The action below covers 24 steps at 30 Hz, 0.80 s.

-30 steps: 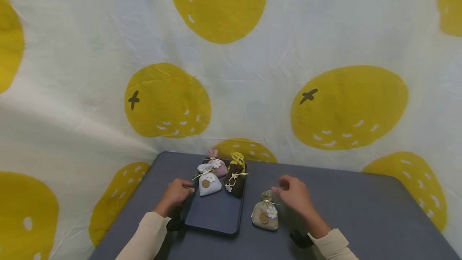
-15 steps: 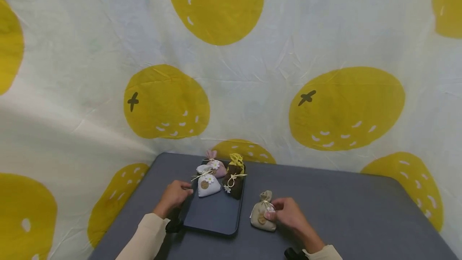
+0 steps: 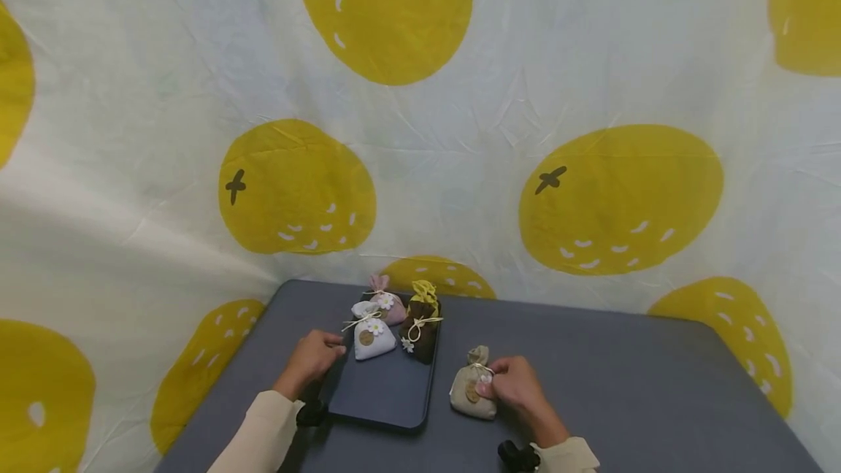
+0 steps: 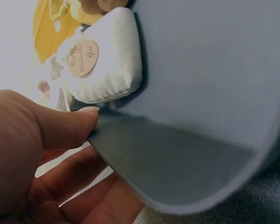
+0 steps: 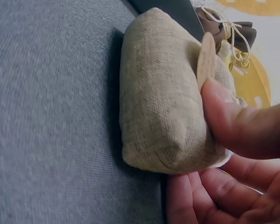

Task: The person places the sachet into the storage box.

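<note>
My right hand (image 3: 521, 387) pinches a small beige drawstring pouch (image 3: 465, 387) on the grey table, right of a dark tray. In the right wrist view, the thumb presses by the round tag (image 5: 206, 58) on the pouch (image 5: 154, 93), and the other fingers curl beneath its side. With my left hand (image 3: 311, 361) I grip the left rim of the dark tray (image 3: 381, 393); in the left wrist view the thumb lies over the rim and the fingers sit outside it. A white pouch (image 4: 114, 60) lies in the tray near that thumb.
Toward the tray's far end, a pink pouch (image 3: 396, 313) lies behind the white one. A brown pouch (image 3: 419, 341) and a yellow one (image 3: 425, 292) lie along its right side. A white curtain with yellow fruit prints (image 3: 453, 188) hangs behind the table (image 3: 611, 378).
My right hand has come left and down onto the beige pouch and taken hold of it. My left hand stays at the tray rim. The head view has shifted slightly.
</note>
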{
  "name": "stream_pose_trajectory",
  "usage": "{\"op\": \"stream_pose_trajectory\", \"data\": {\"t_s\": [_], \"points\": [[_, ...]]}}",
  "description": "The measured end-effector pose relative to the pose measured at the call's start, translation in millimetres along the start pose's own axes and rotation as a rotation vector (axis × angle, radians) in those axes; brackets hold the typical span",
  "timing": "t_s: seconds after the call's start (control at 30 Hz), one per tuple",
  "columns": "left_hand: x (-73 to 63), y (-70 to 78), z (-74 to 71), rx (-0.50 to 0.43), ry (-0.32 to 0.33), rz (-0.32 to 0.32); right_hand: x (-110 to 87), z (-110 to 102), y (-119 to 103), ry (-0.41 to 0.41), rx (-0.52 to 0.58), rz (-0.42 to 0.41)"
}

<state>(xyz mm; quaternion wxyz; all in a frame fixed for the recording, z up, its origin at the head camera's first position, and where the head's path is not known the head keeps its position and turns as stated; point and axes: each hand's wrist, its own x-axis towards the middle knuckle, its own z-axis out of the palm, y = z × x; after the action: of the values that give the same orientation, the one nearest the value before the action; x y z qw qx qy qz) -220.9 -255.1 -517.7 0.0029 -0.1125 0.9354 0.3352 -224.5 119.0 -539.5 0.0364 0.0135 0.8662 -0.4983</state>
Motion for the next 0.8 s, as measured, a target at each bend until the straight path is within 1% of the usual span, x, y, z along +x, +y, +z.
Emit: {"op": "stream_pose_trajectory", "data": {"t_s": [0.17,0.37,0.63,0.8], "points": [[1.6,-1.8,-0.6,0.032,0.003,0.006,-0.3,3.2,-0.2,0.025,0.005,-0.007],[2.3,-3.0,0.1,0.047,-0.002,-0.011,-0.4,5.5,0.2,0.018,0.017,0.004],[0.8,3.8,-0.1,0.070,-0.010,-0.020,-2.2,2.4,1.2,0.028,0.006,-0.027],[0.7,4.5,-0.5,0.065,-0.022,-0.034,-5.2,3.0,1.0,0.039,0.034,-0.020]]}}
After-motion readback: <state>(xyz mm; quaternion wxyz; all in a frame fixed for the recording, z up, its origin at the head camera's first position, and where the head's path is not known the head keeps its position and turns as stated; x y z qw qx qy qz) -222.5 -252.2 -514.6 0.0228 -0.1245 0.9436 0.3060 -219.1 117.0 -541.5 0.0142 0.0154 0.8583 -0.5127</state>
